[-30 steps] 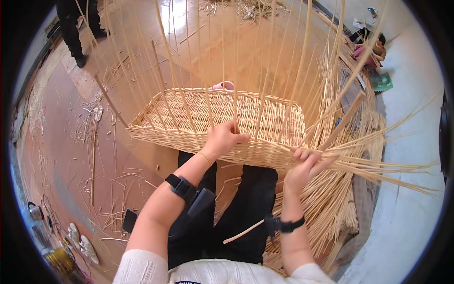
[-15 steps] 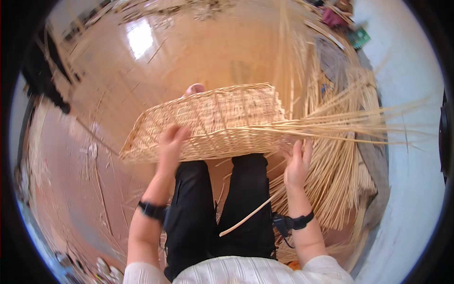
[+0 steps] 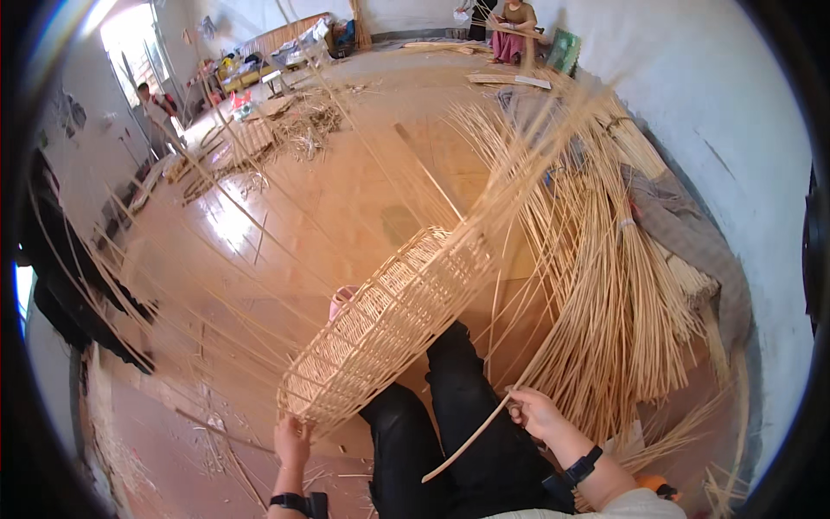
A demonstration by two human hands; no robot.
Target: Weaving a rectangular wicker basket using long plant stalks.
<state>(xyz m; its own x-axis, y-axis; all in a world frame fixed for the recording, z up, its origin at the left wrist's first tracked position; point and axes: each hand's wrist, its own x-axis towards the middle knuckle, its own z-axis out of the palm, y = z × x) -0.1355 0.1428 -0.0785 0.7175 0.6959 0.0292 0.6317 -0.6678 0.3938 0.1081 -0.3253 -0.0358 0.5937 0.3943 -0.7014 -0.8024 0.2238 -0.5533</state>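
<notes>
1. Head cam, mid: basket, woven, open top facing far-left, in front of person's knees. Tilted: L end near, R end far. Contact w/ knees unclear.
2. L hand: grasping basket at its near L corner, fingers up against the weave.
3. R hand: fingers pinched on a pale rod, well apart from basket. Rod slants near-left across R thigh.
4. Stakes fan out from basket, far & left; several blurred. More long ends bunch at its far R end, also blurred.
5. R side: big bundle of loose reeds on floor, w/ grey cloth along its R edge.
6. Pink thing just beyond basket; mostly hidden, kind unclear.
7. Far L: scrap pile on floor. Far R: seated person beside green panel.
</notes>
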